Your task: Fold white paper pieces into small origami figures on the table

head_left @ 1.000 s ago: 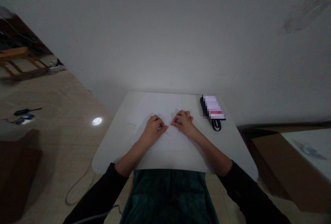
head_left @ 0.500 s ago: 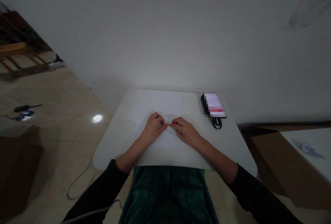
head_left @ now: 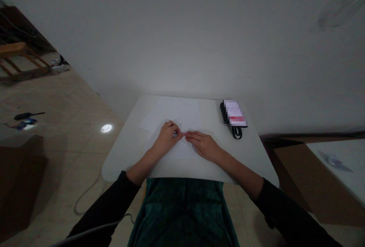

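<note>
White sheets of paper (head_left: 182, 110) lie overlapping on a white table (head_left: 119, 159). My left hand (head_left: 167, 138) is closed, thumb and fingertips pinching a piece of white paper (head_left: 184, 148) low over the sheets. On the other side, my right hand (head_left: 204, 146) presses its fingers together at the same paper, fingertips almost meeting the left ones. The exact shape of this paper is hard to see, being white on white and partly hidden by the fingers.
A blurred-out white and red item with a black case and strap (head_left: 235, 115) rests at the table's back right. Behind stands a grey wall (head_left: 182, 41). A cardboard box (head_left: 316, 178) is to the right, another box (head_left: 19, 182) to the left. A wooden stool (head_left: 19, 53) stands farther off.
The right fingers have straightened and lie flatter against the paper. The left hand keeps its pinch. The whole view has shifted slightly.
</note>
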Demonstrator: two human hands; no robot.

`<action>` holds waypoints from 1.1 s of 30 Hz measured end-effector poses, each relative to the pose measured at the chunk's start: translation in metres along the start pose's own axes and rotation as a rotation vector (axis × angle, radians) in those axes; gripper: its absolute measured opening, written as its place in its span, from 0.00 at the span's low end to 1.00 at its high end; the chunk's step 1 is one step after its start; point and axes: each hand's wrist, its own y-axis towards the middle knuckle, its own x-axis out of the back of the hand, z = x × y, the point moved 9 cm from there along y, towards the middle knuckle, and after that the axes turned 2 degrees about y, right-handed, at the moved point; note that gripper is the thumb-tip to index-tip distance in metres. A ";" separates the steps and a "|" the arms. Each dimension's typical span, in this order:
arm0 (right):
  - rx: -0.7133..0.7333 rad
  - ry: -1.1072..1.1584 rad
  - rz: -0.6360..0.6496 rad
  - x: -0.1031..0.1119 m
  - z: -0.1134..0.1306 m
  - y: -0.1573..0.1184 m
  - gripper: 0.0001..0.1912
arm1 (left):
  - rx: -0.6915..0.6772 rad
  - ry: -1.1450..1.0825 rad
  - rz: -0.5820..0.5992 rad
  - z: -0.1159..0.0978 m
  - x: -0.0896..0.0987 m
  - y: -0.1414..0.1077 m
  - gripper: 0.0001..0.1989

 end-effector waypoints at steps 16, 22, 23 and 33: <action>0.018 -0.095 0.022 -0.006 0.000 0.000 0.21 | -0.259 0.347 0.110 -0.091 -0.010 -0.095 0.31; 0.055 -0.125 -0.013 -0.006 0.000 0.000 0.19 | -0.234 0.400 0.111 -0.092 -0.015 -0.091 0.32; 0.056 -0.129 -0.015 -0.006 0.000 0.000 0.19 | -0.231 0.403 0.112 -0.092 -0.014 -0.091 0.32; 0.055 -0.135 -0.011 -0.005 0.002 0.000 0.21 | -0.161 0.411 0.090 -0.090 -0.008 -0.085 0.32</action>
